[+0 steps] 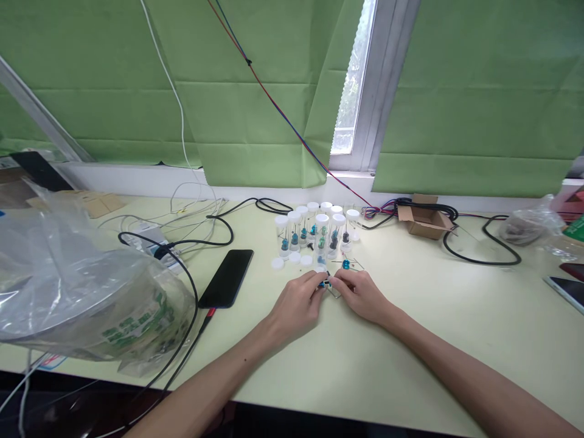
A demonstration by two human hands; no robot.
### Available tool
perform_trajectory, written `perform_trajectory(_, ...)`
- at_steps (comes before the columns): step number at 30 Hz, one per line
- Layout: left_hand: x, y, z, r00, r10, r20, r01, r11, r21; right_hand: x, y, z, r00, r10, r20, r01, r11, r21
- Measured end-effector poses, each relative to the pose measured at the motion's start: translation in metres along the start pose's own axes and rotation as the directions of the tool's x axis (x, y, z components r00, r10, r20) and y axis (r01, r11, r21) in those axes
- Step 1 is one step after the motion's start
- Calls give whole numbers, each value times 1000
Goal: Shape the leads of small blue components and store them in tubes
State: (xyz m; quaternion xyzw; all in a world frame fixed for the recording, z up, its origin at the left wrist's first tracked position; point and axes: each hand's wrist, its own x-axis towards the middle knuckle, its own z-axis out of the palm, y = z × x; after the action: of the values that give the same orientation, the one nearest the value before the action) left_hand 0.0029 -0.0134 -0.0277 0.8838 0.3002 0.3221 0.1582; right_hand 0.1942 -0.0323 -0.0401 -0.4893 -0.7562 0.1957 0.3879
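Note:
Near the middle of the table, my left hand [298, 299] and my right hand [361, 294] meet, fingertips pinched around a small blue and black part with thin wire legs [326, 283]. The fingers cover much of it, so its kind is unclear. Just beyond my right fingers lies a similar blue part with wire leads [346, 264]. Behind my hands stand several clear tubes with white caps [322, 240], holding blue, green or dark parts with wires. Loose white caps [294, 257] lie in front of the tubes, and a small black piece [310, 246] rests among them.
A black phone [227, 278] with a plugged-in cable lies left of my hands. Farther left sits a large clear plastic bag [91, 292]. Black cables [219, 242] cross the table there. An open cardboard box [424, 220] stands at the back right, and another phone [566, 292] at the right edge.

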Motion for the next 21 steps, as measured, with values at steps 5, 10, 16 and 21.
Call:
perform_trajectory(5, 0, 0, 0, 1000, 1, 8, -1, 1000, -4, 0, 1, 0, 1000, -2, 2, 2, 1000, -10)
perform_trajectory(10, -1, 0, 1, 1000, -2, 20, 3, 999, -32, 1, 1, 1, 1000, -4, 4, 4, 1000, -9)
perform_trajectory(16, -1, 0, 1, 1000, 3, 28, -2, 999, -41, 1, 0, 1, 1000, -7, 1, 7, 1000, -2)
perform_trajectory(21, 1, -1, 0, 999, -34, -6, 34, 999, -14, 1, -1, 1, 998, 38, -43, -38, 999, -1)
